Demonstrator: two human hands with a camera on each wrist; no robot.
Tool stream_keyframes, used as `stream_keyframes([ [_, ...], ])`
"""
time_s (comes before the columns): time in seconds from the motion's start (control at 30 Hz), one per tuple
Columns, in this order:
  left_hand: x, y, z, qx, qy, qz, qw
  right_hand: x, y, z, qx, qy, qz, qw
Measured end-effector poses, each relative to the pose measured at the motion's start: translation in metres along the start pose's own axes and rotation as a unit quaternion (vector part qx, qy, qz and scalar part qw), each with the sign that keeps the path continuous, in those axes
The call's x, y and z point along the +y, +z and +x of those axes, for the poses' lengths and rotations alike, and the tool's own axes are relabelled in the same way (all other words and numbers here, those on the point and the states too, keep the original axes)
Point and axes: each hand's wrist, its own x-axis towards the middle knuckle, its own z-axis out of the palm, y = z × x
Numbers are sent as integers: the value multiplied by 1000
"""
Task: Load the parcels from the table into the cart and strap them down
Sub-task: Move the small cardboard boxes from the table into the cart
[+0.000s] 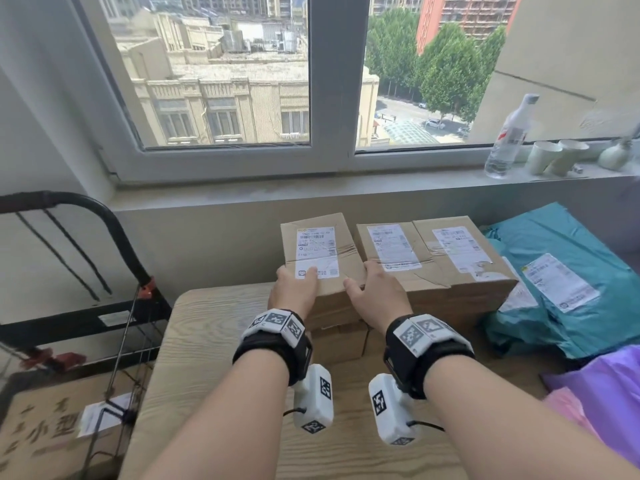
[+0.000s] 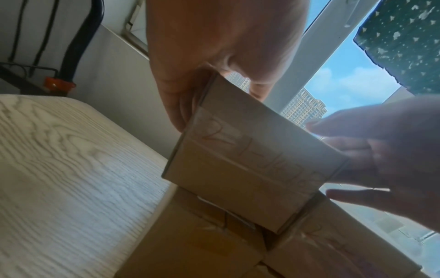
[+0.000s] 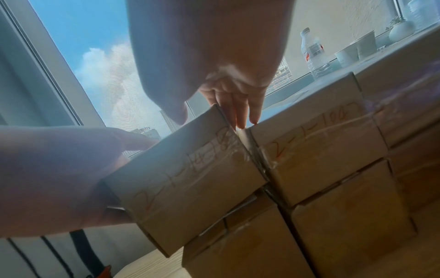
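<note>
A small cardboard parcel [image 1: 318, 252] with a white label sits top left on a stack of cardboard boxes [image 1: 450, 271] on the wooden table [image 1: 214, 375]. My left hand [image 1: 294, 289] grips its left near corner, thumb on top. My right hand [image 1: 372, 292] grips its right side, thumb on the near edge. In the right wrist view my fingers [image 3: 240, 107] reach down into the gap beside the neighbouring box [image 3: 316, 146]. The parcel [image 2: 250, 169] is tilted, its left end overhanging the lower box [image 2: 202, 235]. The cart [image 1: 86, 220] stands to the left.
A cardboard box [image 1: 41, 434] with black characters lies in the cart behind thin straps [image 1: 121, 358]. Teal mailer bags [image 1: 571, 271] and a purple bag [image 1: 606, 389] lie right of the stack. A water bottle [image 1: 507, 140] and paper cups [image 1: 547, 157] stand on the windowsill.
</note>
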Motion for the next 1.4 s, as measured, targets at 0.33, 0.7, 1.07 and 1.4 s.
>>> stream_keyframes([
  [0.33,-8,-23,-28,52,-24,-23,998,-6,-10,-22,-19,5,109,994],
  [0.7,-13,-36,-61,1,-67,-224,972,12,-32,-48,-13,17,201,979],
  [1.07,-32,-49,-109,-18,-67,-246,967,20,-33,-64,-74,29,250,965],
  [1.4,-61,-90,-119,-50,-53,-283,956,-10,7,-73,-197,66,342,917],
])
